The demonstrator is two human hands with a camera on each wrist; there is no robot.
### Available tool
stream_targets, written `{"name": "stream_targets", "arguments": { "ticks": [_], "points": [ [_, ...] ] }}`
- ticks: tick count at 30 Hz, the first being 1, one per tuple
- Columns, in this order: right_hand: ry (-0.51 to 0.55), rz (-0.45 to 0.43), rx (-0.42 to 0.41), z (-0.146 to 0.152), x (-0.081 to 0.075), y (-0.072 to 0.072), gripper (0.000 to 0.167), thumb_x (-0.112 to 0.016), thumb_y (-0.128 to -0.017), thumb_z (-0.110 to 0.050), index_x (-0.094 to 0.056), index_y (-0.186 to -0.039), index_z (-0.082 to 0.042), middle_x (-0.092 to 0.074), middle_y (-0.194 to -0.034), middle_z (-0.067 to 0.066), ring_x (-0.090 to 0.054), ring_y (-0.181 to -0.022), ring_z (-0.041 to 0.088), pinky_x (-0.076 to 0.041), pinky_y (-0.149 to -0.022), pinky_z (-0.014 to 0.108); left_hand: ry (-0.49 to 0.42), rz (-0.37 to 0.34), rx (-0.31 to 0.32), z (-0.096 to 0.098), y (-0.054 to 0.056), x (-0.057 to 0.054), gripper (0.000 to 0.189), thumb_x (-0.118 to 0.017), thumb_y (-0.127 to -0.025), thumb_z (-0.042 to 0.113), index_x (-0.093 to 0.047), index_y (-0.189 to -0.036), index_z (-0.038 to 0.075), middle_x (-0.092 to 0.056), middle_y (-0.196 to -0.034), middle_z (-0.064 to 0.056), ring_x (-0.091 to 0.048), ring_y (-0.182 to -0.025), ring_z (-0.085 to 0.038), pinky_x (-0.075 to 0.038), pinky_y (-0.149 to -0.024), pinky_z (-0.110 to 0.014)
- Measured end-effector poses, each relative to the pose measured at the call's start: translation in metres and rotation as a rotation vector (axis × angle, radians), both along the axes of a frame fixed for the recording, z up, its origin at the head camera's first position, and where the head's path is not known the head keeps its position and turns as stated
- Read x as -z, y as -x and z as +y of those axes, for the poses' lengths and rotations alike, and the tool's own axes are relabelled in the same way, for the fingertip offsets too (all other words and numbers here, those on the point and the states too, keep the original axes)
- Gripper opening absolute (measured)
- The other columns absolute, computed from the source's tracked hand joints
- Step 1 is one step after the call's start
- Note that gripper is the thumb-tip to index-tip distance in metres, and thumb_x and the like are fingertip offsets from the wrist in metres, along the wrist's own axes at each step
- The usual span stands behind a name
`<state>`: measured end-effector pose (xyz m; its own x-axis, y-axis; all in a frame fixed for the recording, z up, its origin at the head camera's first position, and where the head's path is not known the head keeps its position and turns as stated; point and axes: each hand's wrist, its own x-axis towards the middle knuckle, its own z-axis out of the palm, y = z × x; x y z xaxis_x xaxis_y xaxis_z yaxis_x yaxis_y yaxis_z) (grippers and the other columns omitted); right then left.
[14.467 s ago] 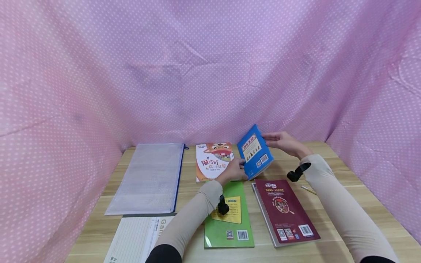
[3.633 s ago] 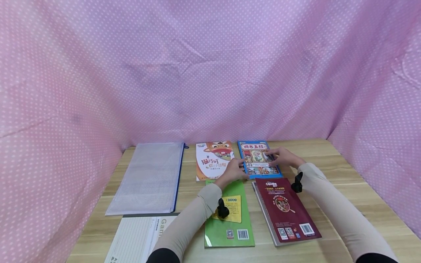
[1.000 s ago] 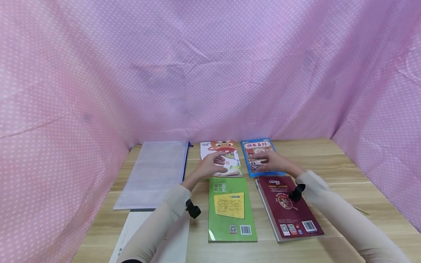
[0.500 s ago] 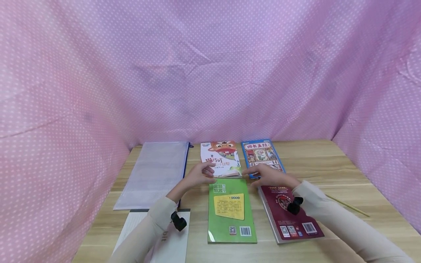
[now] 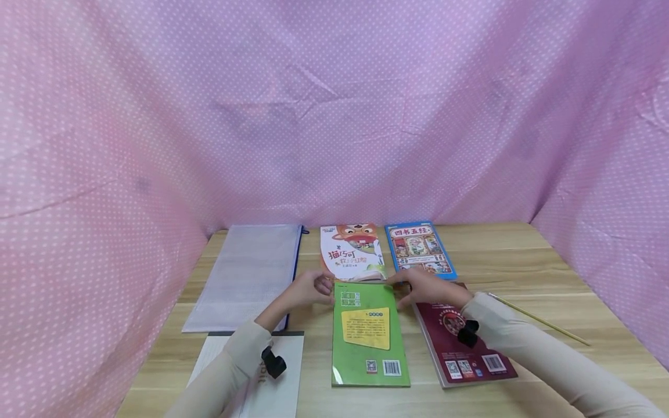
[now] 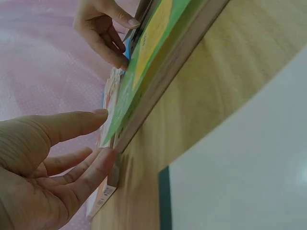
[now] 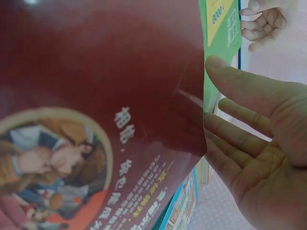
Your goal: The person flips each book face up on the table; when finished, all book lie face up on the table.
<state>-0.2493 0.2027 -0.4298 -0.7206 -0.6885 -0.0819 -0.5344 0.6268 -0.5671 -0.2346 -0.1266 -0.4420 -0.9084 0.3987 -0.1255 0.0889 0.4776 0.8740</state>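
Note:
A green book (image 5: 368,334) lies back cover up in the middle of the wooden table (image 5: 528,278). My left hand (image 5: 323,290) is at its far left corner. In the left wrist view the left hand (image 6: 103,136) has its thumb over the cover and fingers (image 6: 98,165) touching the book's edge (image 6: 158,91). My right hand (image 5: 406,290) is at the far right corner, fingers fairly straight, between the green book and a dark red book (image 5: 465,348). In the right wrist view the right hand (image 7: 216,105) lies spread beside the red cover (image 7: 96,110).
Behind the green book lie an orange-and-white picture book (image 5: 352,252) and a blue book (image 5: 420,248). A mesh zip pouch (image 5: 251,273) is at the left, a lined notepad (image 5: 245,377) in front of it. A pencil (image 5: 538,319) lies at the right. Pink dotted cloth (image 5: 334,116) surrounds the table.
Both hands have drawn back toward me from the orange and blue books to the far corners of the green book. The blue book now lies flat, front cover up.

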Motion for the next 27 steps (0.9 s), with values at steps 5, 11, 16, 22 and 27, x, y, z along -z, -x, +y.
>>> {"name": "stream_targets", "arguments": {
  "ticks": [5, 11, 16, 22, 27],
  "points": [
    [0.004, -0.007, 0.003, -0.002, 0.001, 0.000, 0.057, -0.087, -0.079, -0.018, -0.068, -0.131, -0.003, -0.072, -0.125, 0.010, -0.066, -0.102, 0.021, -0.058, -0.087, 0.038, -0.007, -0.018, 0.012, -0.001, -0.005, 0.004, 0.058, -0.086, -0.074, -0.004, -0.062, -0.127, -0.008, -0.069, -0.105, -0.017, -0.071, -0.090, -0.020, -0.061, -0.082, -0.027],
    [-0.005, -0.013, 0.020, -0.004, 0.005, -0.001, 0.061, -0.088, -0.077, -0.015, -0.066, -0.132, -0.001, -0.072, -0.123, 0.009, -0.064, -0.100, 0.019, -0.059, -0.088, 0.038, -0.007, -0.057, -0.001, 0.001, -0.010, 0.010, 0.064, -0.089, -0.072, -0.001, -0.060, -0.129, -0.006, -0.069, -0.105, -0.013, -0.070, -0.089, -0.017, -0.061, -0.082, -0.026],
    [-0.023, 0.036, 0.016, -0.007, 0.007, -0.001, 0.060, -0.088, -0.077, -0.014, -0.066, -0.131, 0.000, -0.071, -0.114, 0.006, -0.060, -0.094, 0.018, -0.054, -0.081, 0.028, -0.002, -0.078, -0.005, 0.001, -0.017, 0.013, 0.071, -0.090, -0.071, 0.000, -0.057, -0.134, -0.006, -0.067, -0.105, -0.010, -0.068, -0.090, -0.015, -0.060, -0.082, -0.025],
    [-0.022, 0.029, 0.024, -0.010, 0.005, -0.003, 0.059, -0.087, -0.077, -0.007, -0.066, -0.131, 0.003, -0.067, -0.103, 0.004, -0.054, -0.088, 0.020, -0.046, -0.072, 0.022, 0.000, -0.106, -0.017, 0.003, -0.023, 0.013, 0.076, -0.089, -0.071, 0.000, -0.054, -0.138, -0.005, -0.066, -0.104, -0.008, -0.065, -0.090, -0.015, -0.059, -0.082, -0.027],
    [-0.018, 0.004, 0.065, -0.012, 0.003, -0.004, 0.060, -0.088, -0.075, -0.005, -0.066, -0.130, 0.004, -0.067, -0.098, 0.004, -0.055, -0.086, 0.020, -0.046, -0.068, 0.021, 0.010, -0.102, -0.011, 0.004, -0.026, 0.011, 0.078, -0.089, -0.071, -0.001, -0.052, -0.140, -0.006, -0.066, -0.104, -0.008, -0.065, -0.089, -0.014, -0.060, -0.081, -0.027]
  ]
}}
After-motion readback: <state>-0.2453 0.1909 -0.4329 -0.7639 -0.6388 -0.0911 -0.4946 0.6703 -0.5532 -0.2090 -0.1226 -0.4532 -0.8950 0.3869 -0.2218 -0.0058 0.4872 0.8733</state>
